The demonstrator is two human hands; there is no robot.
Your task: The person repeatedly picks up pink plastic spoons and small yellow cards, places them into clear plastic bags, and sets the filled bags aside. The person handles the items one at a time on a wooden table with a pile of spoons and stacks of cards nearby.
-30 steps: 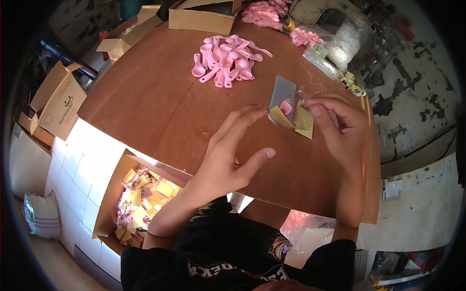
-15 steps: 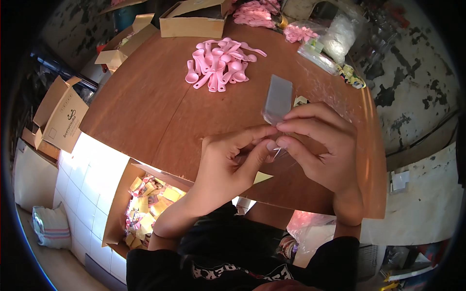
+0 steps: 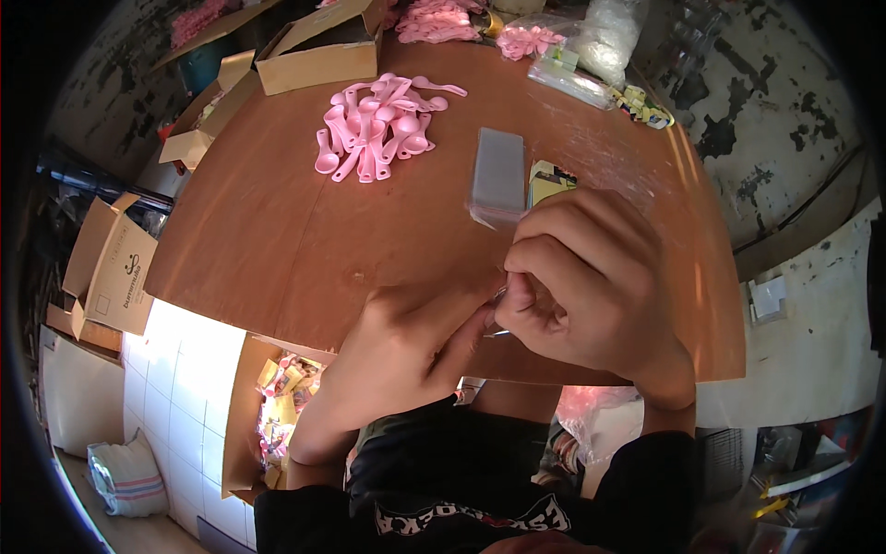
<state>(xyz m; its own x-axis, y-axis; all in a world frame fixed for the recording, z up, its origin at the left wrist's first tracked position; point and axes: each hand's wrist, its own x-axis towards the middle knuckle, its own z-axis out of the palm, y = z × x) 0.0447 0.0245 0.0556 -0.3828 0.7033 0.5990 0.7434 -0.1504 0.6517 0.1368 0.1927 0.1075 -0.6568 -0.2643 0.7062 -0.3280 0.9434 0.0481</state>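
Observation:
Both my hands meet over the near part of the brown table (image 3: 277,235), fingers pinched together. Between the fingertips of my left hand (image 3: 406,342) and my right hand (image 3: 591,277) shows a glinting piece of clear plastic (image 3: 499,331), mostly hidden by the fingers. Just beyond them lies a neat stack of clear plastic bags (image 3: 499,171). Right of that stack are yellow printed cards (image 3: 551,182), partly covered by my right hand. A heap of pink plastic spoons (image 3: 374,127) rests farther off to the left.
An open carton (image 3: 318,65) stands at the table's far edge, near pink spoon bundles (image 3: 438,20) and a bulky clear plastic bag (image 3: 609,42). Below the left edge, a box (image 3: 242,415) holds packed pink and yellow pieces. More cartons (image 3: 120,268) stand at left; a stained wall rises right.
My right hand has turned and curled its fingers in tighter against the left. The view has shifted, so the yellow cards show more. A yellow corner below my hands is out of sight now.

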